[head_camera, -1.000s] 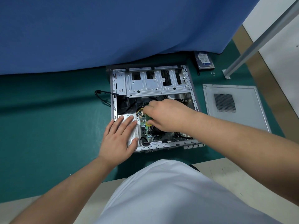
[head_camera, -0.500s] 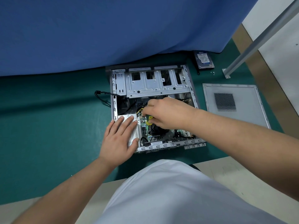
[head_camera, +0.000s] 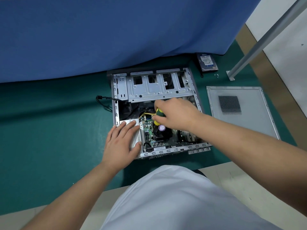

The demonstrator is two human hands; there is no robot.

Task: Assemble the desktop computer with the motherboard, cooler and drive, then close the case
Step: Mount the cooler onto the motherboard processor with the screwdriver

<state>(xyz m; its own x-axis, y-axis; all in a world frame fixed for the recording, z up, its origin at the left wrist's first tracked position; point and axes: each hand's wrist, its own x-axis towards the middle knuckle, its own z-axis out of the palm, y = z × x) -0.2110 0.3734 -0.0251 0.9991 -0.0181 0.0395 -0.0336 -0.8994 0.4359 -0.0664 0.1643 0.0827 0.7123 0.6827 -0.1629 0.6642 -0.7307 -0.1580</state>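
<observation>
An open grey computer case (head_camera: 159,90) lies flat on the green mat. Inside it sits a green motherboard (head_camera: 148,130) with a black cooler (head_camera: 162,134) that has a purple round label. My right hand (head_camera: 177,115) grips a green-and-yellow screwdriver (head_camera: 159,113) over the board, near the yellow cables. The screwdriver's tip is hidden. My left hand (head_camera: 122,143) rests flat, fingers spread, on the silver power supply (head_camera: 137,138) at the case's near left corner. A hard drive (head_camera: 207,62) lies on the mat beyond the case, to the right.
The grey side panel (head_camera: 239,112) with a mesh vent lies on the mat right of the case. A few small screws (head_camera: 216,75) sit by the drive. A slanted metal pole (head_camera: 265,37) stands at far right. A blue curtain (head_camera: 99,30) hangs behind. A black cable (head_camera: 103,101) trails left.
My right hand has risen and shifted right with the screwdriver, uncovering the cooler and its purple label. My left hand has stayed on the power supply.
</observation>
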